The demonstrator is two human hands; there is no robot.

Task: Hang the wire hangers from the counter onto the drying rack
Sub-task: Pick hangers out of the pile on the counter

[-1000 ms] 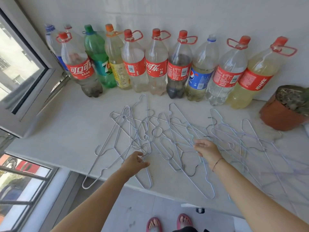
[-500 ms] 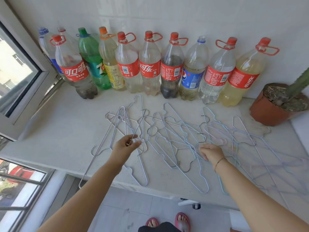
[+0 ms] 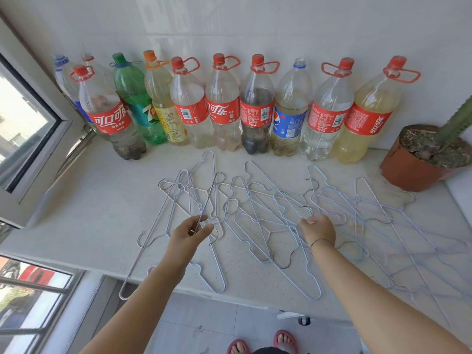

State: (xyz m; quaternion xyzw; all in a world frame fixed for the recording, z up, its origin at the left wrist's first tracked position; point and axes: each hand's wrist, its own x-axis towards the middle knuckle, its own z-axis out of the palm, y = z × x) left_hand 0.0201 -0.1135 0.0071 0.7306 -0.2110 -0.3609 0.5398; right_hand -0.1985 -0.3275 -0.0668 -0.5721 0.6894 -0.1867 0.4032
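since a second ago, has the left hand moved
Yes. The left hand has gone up the counter from near its front edge toward the bottles, and its fingers now pinch a hanger.

Thin wire hangers [image 3: 258, 221], pale silver and light blue, strewn flat and overlapping in a tangled spread across the white table [image 3: 84, 221]. Hooks pointing every way, several triangles crossing one another. Left-hand group silver, right-hand group bluish and lilac. Two long ends overhanging the table's near edge. One silver hanger [image 3: 208, 198] tilted up off the pile, pinched at its lower end, hook uppermost.
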